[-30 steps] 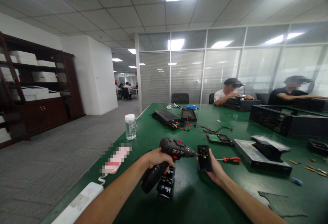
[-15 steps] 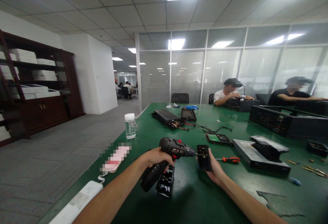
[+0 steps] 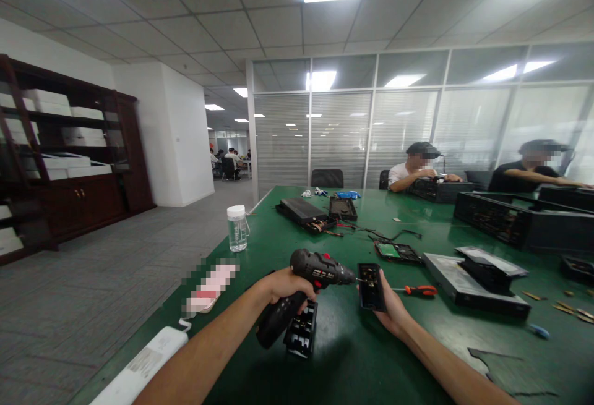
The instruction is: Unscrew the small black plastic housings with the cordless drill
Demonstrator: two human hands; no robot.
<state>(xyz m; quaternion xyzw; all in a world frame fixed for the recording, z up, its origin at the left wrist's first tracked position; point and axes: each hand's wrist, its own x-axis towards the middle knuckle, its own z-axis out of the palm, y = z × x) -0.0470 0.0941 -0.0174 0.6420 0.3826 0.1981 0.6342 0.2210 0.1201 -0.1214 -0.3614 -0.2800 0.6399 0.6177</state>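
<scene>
My left hand [image 3: 291,287] is closed round the grip of a black cordless drill [image 3: 320,267] with red buttons. The drill lies level and its thin bit points right, into the open face of a small black housing [image 3: 370,294]. Brassy metal parts show inside that housing. My right hand [image 3: 392,306] grips the housing from its right side and holds it upright above the table; some of its fingers are hidden behind. Below the drill, a black plastic frame with several compartments [image 3: 301,331] lies on the green table [image 3: 343,355].
An orange-handled screwdriver [image 3: 420,291] lies right of my right hand. Farther right are a flat metal unit [image 3: 473,287] and a black computer case [image 3: 524,216]. At left stand a water bottle [image 3: 237,229] and a white power strip [image 3: 139,368]. Two people work across the table.
The drill and the housing keep their places against each other, bit still at the housing. The whole view has shifted very slightly.
</scene>
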